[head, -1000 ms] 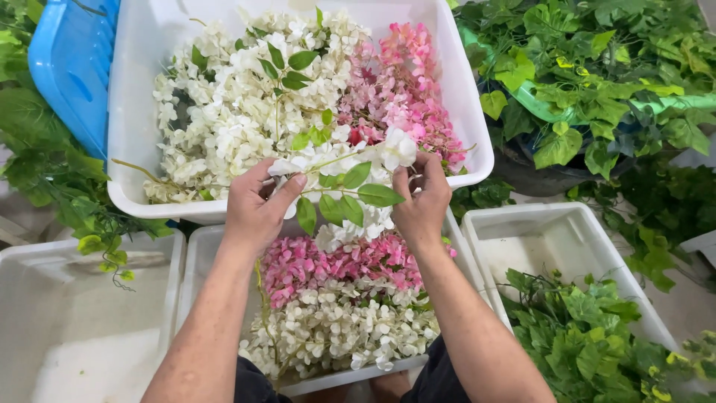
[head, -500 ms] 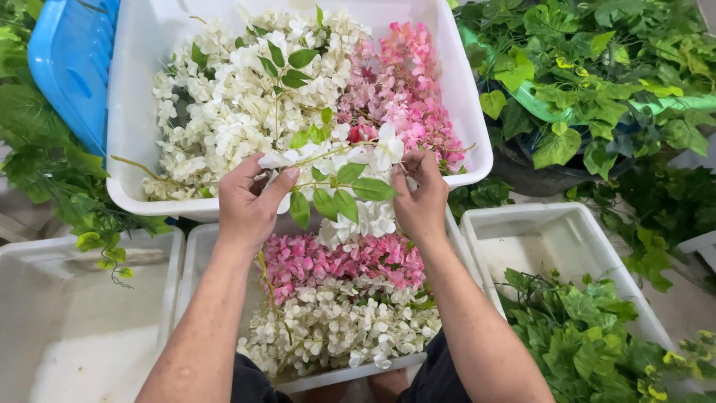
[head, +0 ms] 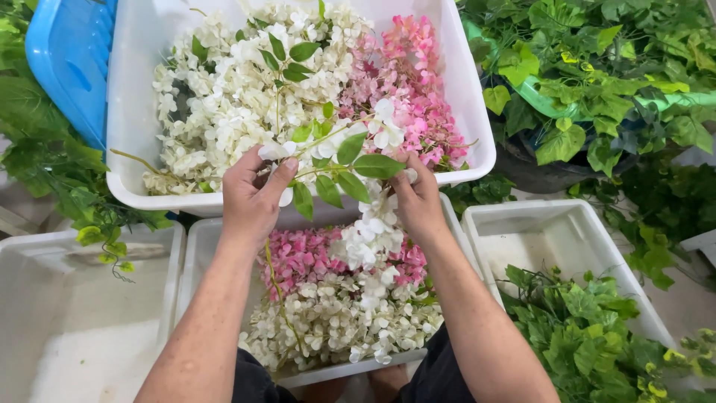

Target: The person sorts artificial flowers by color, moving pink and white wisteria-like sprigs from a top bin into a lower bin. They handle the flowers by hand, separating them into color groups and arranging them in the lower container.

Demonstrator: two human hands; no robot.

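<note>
We find both hands raised over the near rim of the large white tub (head: 134,190), which we take as our reference. The left hand (head: 253,198) is closed in a grasp on the stem end of an artificial flower sprig (head: 350,160); the right hand (head: 418,201) pinches the same sprig at its other end, so it hangs level between them, green leaves spread and white blossoms drooping below. The tub holds white blossoms (head: 224,97) on its left side and pink blossoms (head: 406,89) on its right. Just in front of the tub sits a smaller white bin (head: 195,250) of pink and white flowers. A blue basket (head: 67,60) leans beside the tub's left wall; green leafy vines (head: 597,67) lie to its right.
</note>
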